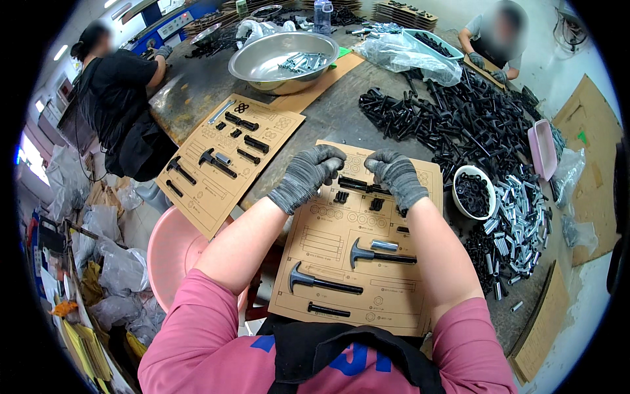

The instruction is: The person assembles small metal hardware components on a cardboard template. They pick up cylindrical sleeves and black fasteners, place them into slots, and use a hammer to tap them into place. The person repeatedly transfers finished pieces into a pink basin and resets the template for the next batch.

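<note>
A brown cardboard sheet [289, 308] with printed outlines lies in front of me. My left hand [308, 176], in a grey glove, is closed at its far left, fingertips pinched together. My right hand [398, 176], gloved alike, is closed at the far right. Whatever either pinch holds is hidden. Between and just below them lies a black rod-like part [354, 183]. Nearer me are small black pieces [341, 197], a silver sleeve [384, 245], two T-shaped black parts, one at the left [328, 284] and one at the right [387, 257], and a black bolt [328, 309].
A second filled cardboard sheet [197, 217] lies left, a steel basin [246, 73] behind it. Heaped black bolts [433, 121], a white bowl [457, 197] of black rings and silver sleeves [518, 226] lie right. Co-workers sit far left [121, 92] and far right [479, 49].
</note>
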The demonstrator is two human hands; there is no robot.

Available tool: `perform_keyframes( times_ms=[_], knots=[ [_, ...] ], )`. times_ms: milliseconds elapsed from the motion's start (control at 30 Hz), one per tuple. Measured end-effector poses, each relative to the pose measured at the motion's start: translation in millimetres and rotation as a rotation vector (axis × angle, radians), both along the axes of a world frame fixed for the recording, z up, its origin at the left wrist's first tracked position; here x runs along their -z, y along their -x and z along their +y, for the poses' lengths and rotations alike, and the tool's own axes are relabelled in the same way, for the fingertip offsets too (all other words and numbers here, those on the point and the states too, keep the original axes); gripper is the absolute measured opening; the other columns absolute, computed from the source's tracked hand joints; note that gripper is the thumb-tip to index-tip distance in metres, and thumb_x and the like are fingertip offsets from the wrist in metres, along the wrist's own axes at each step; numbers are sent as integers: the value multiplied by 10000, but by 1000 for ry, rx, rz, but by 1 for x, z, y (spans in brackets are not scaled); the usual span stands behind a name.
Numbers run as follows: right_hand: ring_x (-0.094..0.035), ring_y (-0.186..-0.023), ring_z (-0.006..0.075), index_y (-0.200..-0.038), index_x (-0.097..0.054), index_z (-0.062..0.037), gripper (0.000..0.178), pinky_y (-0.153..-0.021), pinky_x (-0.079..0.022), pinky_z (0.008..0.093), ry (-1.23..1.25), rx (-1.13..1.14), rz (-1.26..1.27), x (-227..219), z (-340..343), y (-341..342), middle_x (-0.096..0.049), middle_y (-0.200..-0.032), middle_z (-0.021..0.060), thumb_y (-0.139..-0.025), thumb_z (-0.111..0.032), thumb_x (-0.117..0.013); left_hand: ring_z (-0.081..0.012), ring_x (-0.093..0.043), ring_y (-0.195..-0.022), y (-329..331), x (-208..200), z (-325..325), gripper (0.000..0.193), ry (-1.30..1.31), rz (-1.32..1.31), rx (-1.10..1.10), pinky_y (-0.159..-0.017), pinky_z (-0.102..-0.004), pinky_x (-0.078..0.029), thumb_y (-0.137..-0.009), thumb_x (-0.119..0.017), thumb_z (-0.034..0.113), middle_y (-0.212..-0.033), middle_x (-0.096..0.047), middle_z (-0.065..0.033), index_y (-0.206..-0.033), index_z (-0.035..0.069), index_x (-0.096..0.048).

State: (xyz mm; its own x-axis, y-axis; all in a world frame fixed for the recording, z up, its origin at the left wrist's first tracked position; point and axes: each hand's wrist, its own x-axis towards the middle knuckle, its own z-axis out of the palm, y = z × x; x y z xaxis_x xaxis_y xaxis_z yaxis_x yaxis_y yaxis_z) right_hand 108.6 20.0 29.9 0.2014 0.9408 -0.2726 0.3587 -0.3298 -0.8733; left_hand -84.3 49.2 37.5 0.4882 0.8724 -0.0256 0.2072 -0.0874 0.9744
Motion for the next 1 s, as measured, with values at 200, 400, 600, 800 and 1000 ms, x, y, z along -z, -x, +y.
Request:
perform_keyframes(
  times_ms=[200,400,600,800,1000],
  knots=[
    [-606,-803,280,-969,-634,-109,251,-759,-459,366,7,-172,-432,41,45,-5,-636,-870,132,-785,-268,-570,-76,-483,-576,6,3,-3,143,95,-14,-153,-534,-206,-431,-841,-521,95,-726,-527,-1,-957,39,-583],
    [-579,-893,311,-959,-635,-119,259,-802,-450,393,85,-333,-622,50,79,15,-608,-973,145,-765,-281,-579,-75,-474,-608,19,11,-6,145,109,-95,-168,-563,-207,-423,-835,-528,93,-735,-529,7,-948,17,-576],
    [-577,-893,280,-1031,-600,-117,267,-804,-444,349,25,-400,-676,43,77,-4,-601,-1005,123,-787,-223,-576,-65,-472,-595,25,21,-1,173,114,-143,-193,-552,-189,-406,-830,-530,83,-740,-533,2,-975,3,-578],
    [-567,-912,279,-1025,-598,-105,223,-836,-427,363,-12,-382,-681,24,56,-6,-601,-998,116,-825,-158,-515,-88,-510,-635,20,19,-3,212,158,-170,-161,-578,-215,-461,-831,-513,45,-790,-550,-32,-1033,-2,-555],
    [-574,-874,246,-978,-613,-72,201,-801,-438,313,-297,-266,-235,9,4,9,-612,-943,115,-819,-176,-545,-153,-580,-778,12,5,-22,256,261,-395,-16,-657,-262,-508,-812,-518,1,-873,-570,-85,-1067,-14,-531]
  ],
)
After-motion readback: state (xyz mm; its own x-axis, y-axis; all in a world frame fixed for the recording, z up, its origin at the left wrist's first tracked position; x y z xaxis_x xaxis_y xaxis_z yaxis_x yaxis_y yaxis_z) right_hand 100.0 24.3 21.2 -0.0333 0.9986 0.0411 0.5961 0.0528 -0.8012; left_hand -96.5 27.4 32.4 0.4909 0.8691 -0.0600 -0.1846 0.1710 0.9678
